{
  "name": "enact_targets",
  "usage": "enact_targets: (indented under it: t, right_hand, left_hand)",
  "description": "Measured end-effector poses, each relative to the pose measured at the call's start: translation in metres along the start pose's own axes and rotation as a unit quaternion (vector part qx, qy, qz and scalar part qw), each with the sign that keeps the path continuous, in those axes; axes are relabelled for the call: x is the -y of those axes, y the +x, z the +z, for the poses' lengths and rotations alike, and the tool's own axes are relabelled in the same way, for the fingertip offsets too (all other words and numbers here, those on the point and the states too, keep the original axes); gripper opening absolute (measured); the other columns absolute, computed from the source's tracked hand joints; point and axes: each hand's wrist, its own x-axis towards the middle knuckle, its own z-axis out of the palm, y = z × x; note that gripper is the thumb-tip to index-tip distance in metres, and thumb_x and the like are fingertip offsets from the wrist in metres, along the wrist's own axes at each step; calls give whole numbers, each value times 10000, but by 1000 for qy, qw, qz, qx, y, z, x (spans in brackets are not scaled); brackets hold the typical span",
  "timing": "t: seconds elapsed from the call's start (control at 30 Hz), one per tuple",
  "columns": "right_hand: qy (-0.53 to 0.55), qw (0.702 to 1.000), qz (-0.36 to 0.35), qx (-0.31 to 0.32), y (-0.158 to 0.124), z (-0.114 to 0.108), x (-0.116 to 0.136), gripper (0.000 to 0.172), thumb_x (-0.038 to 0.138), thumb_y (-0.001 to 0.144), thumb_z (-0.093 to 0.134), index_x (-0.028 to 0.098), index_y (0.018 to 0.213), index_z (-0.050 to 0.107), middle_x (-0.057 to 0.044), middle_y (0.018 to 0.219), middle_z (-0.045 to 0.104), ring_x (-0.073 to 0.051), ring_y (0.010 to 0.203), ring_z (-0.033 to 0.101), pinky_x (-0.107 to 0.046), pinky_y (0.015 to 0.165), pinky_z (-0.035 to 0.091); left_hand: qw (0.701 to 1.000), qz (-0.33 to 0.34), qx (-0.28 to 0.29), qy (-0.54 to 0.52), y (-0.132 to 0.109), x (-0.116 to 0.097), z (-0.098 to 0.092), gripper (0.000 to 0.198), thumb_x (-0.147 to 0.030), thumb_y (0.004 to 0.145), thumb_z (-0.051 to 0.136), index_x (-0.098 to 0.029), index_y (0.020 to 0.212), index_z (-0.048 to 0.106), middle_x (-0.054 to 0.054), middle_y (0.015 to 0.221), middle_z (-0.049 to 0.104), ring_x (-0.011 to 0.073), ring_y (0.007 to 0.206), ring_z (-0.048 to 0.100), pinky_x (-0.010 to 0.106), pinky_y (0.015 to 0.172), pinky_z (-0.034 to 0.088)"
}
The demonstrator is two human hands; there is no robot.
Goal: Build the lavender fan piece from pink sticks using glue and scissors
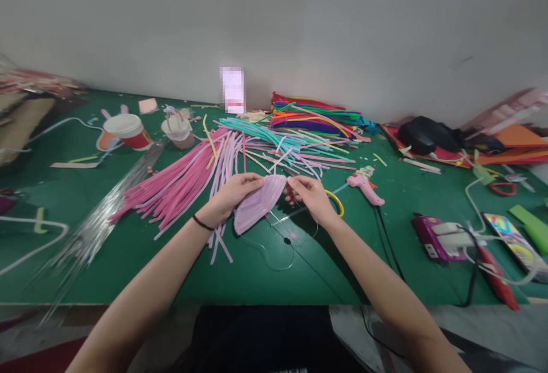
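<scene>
A lilac fan-shaped piece (259, 204), seemingly made of pipe cleaners laid side by side, is held above the table. My left hand (233, 193) grips its upper left edge, thumb on top. At the upper right corner my right hand (310, 195) pinches the piece between thumb and fingers; whether it also holds a thread there is too small to tell. A thin clear thread or wire (278, 269) loops on the table below. Just behind my hands lie loose lilac pipe cleaners (226, 159) and a bundle of pink ones (177, 184).
Multicoloured pipe cleaners (317, 116) lie along the wall near a lit screen (233, 90). To the right are a pink glue gun (366, 187), a purple power strip (432, 239) and a phone (511, 241). A lidded paper cup (131, 131) and silvery wires (107, 213) are left.
</scene>
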Motion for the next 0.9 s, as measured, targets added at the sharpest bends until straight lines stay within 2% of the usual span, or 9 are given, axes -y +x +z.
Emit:
enact_targets:
  t: [0.17, 0.27, 0.37, 0.5, 0.6, 0.7, 0.8, 0.9]
  right_hand:
    - [-27, 999, -4, 18, -4, 2, 3, 375, 549, 742, 690, 176, 758, 658, -9, 670, 654, -109, 546, 611, -217, 486, 484]
    - [-22, 999, -8, 38, -4, 0, 3, 368, 543, 755, 681, 179, 795, 644, -4, 697, 651, -104, 542, 610, -212, 476, 478]
    - [0, 999, 2, 51, -1, -3, 0, 352, 524, 761, 685, 185, 832, 623, -12, 763, 665, -96, 551, 614, -201, 470, 479]
    - [56, 998, 28, 25, 4, -7, -1, 365, 489, 752, 706, 223, 986, 619, 13, 784, 658, -91, 548, 620, -188, 446, 468]
    - [86, 995, 42, 16, 8, -9, -2, 360, 451, 717, 749, 212, 962, 640, 19, 751, 657, -90, 550, 622, -176, 435, 458]
    - [123, 991, 46, -30, 11, -11, -2, 328, 415, 683, 784, 203, 896, 652, 18, 733, 667, -92, 578, 639, -178, 487, 489]
    - [176, 979, 38, -96, 14, -14, -3, 307, 387, 673, 793, 220, 882, 643, 18, 780, 691, -113, 684, 679, -211, 633, 549]
    - [191, 976, 21, -106, 15, -15, -3, 299, 386, 691, 783, 232, 891, 623, 3, 884, 718, -152, 811, 703, -269, 773, 570]
  left_hand:
    - [1000, -4, -3, -23, -1, 0, 4, 287, -424, 767, 698, -153, 863, 686, 0, 740, 644, 106, 613, 542, 207, 540, 391]
    - [995, -20, -3, -93, 1, 0, 2, 358, -479, 846, 606, -159, 986, 685, 9, 695, 656, 107, 551, 550, 204, 495, 399]
    - [985, -46, -7, -168, 3, -1, -1, 354, -452, 894, 554, -157, 1055, 664, 36, 712, 693, 135, 576, 617, 220, 518, 460]
    - [974, -84, -3, -212, 2, -6, -1, 326, -394, 948, 486, -140, 1058, 658, 47, 666, 699, 144, 550, 640, 237, 528, 501]
    - [968, -92, 21, -232, 0, -8, 2, 344, -381, 968, 451, -129, 1089, 651, 53, 648, 700, 144, 540, 645, 244, 545, 523]
    - [961, -72, 33, -267, -1, -10, 2, 431, -441, 980, 392, -119, 1102, 650, 98, 782, 737, 168, 674, 699, 265, 641, 560]
    - [952, -41, 29, -303, 1, -11, -1, 494, -493, 971, 371, -104, 1104, 645, 147, 965, 739, 218, 894, 713, 319, 793, 574]
    - [953, -25, 26, -301, 3, -10, -3, 380, -417, 951, 466, -115, 1110, 633, 167, 1060, 724, 249, 1020, 688, 352, 872, 562]
